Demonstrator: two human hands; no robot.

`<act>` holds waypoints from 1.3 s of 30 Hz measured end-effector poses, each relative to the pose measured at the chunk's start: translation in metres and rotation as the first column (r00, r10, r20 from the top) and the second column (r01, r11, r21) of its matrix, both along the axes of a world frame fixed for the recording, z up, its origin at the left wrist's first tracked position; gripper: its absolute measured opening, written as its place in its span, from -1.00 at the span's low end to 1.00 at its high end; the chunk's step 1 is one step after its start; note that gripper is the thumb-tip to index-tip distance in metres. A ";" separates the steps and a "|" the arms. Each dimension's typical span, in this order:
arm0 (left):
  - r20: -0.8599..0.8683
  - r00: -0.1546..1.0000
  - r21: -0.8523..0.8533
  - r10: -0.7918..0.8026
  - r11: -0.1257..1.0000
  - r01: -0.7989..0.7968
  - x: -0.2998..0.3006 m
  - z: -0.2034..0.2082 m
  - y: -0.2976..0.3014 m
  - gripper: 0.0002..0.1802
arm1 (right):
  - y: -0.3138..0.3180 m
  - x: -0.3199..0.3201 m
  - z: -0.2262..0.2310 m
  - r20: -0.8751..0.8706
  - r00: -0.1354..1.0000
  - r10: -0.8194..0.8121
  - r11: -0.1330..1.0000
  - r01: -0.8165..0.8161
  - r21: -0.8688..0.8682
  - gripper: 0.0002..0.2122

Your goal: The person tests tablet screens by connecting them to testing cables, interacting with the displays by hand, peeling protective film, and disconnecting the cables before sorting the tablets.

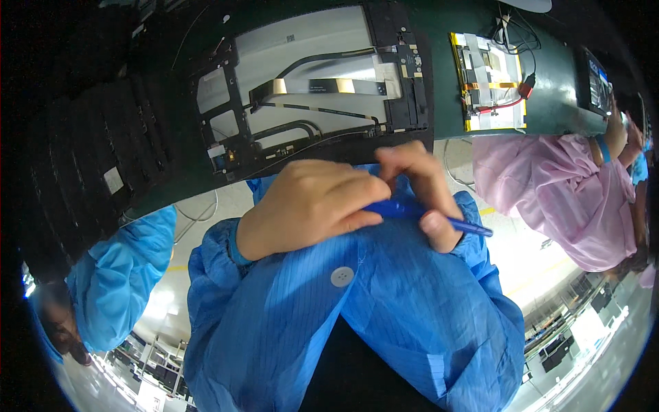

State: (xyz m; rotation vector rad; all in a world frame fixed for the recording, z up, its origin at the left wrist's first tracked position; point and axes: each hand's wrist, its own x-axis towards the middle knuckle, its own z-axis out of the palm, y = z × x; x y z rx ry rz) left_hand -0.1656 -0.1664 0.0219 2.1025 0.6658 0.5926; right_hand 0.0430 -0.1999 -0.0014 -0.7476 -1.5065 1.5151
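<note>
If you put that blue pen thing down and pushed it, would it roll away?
The blue pen-like tool might well roll, since its slim end looks rounded. It's probably stiff, as that end juts straight past the right hand without drooping. Being so thin, it's likely light.

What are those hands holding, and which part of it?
A slim blue pen-like tool. The left hand holds its left end; the right hand holds it farther along, with its right tip sticking out.
</note>
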 end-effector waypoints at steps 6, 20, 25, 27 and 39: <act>-0.004 0.960 -0.129 -0.279 0.952 0.276 0.007 -0.006 -0.018 -0.72 | 0.012 -0.004 0.010 0.123 0.954 0.275 0.898 -0.301 0.323 -0.40; 0.136 0.406 0.089 0.904 0.397 -0.913 -0.067 -0.034 0.005 -0.73 | 0.045 0.039 -0.004 0.378 0.838 -0.394 0.883 0.459 -0.098 -0.49; 0.079 0.411 -0.271 0.908 0.417 -0.868 -0.069 -0.059 0.012 -0.55 | 0.055 0.035 -0.018 0.330 0.879 -0.345 0.847 0.443 -0.294 -0.48; 0.103 0.433 -0.306 0.895 0.443 -0.843 -0.070 -0.057 0.012 -0.55 | 0.062 0.028 -0.019 0.349 0.841 -0.413 0.780 0.525 -0.340 -0.49; 0.456 0.561 -0.334 0.691 0.717 -0.612 -0.068 -0.036 0.029 -0.47 | 0.073 0.005 0.007 0.056 0.717 -0.695 0.674 0.677 -0.295 -0.65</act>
